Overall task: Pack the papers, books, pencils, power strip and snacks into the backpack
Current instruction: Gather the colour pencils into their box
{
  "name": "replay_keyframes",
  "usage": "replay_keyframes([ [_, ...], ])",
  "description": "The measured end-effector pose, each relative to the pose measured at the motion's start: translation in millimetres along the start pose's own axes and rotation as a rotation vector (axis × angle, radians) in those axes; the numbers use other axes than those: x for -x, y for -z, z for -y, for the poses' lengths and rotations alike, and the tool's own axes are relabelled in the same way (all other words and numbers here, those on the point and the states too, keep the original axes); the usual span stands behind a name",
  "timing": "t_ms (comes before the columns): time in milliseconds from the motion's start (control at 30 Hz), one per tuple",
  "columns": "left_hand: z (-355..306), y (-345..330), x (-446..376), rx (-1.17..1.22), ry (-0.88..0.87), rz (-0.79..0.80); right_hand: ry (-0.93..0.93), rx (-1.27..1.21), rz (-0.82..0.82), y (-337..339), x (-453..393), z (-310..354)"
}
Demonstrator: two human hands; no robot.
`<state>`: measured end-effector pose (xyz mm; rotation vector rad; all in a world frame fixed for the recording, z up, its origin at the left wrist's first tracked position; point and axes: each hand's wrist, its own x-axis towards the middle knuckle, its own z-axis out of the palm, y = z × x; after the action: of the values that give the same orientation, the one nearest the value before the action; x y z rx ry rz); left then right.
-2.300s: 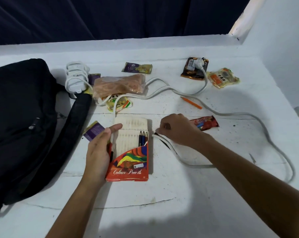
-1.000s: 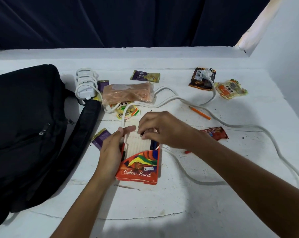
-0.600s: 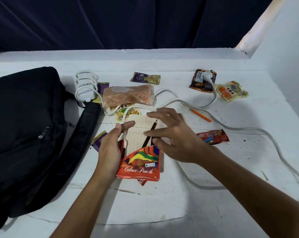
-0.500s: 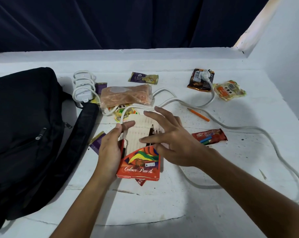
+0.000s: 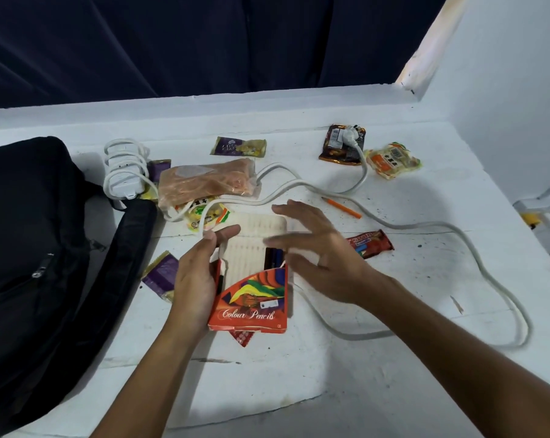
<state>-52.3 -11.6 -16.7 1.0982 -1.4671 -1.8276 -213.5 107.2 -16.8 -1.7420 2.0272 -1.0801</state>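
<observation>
Pencils (image 5: 274, 257) sit in the pulled-out white tray of an orange Colour Pencils box (image 5: 251, 306) on the white table (image 5: 362, 390). Left hand (image 5: 194, 279) grips the box's left edge, thumb across the tray. Right hand (image 5: 317, 257), blurred, hovers with fingers spread beside the tray. White power strip (image 5: 122, 172) lies near the black backpack (image 5: 30, 248), its cable (image 5: 456, 235) winding among snack packets (image 5: 205, 181).
</observation>
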Motion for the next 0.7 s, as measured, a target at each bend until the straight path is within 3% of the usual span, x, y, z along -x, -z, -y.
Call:
replay_keyframes([
  [100,-0.4,-4.8,-0.6,-0.056,-0.003,0.008,-0.171,0.006,-0.173,27.1,-0.3,-12.6],
  [167,0.1,-7.5,-0.5,-0.081,-0.006,0.014,-0.323,0.092,-0.090,48.3,3.2,-26.3],
  [267,0.8,-14.9,-0.7,-0.097,-0.016,0.034,-0.437,0.297,0.162,62.0,16.6,-44.3],
  [333,1.6,-19.7,-0.8,-0.113,-0.034,0.058,-0.427,0.431,0.236,59.3,23.4,-48.7],
  [500,2.7,-26.4,0.0,-0.138,-0.055,0.097,-0.317,0.532,0.181,50.2,30.7,-53.2],
  [700,3.7,-26.8,0.0,-0.184,-0.065,0.093,-0.233,0.624,0.240,48.3,24.6,-59.3],
])
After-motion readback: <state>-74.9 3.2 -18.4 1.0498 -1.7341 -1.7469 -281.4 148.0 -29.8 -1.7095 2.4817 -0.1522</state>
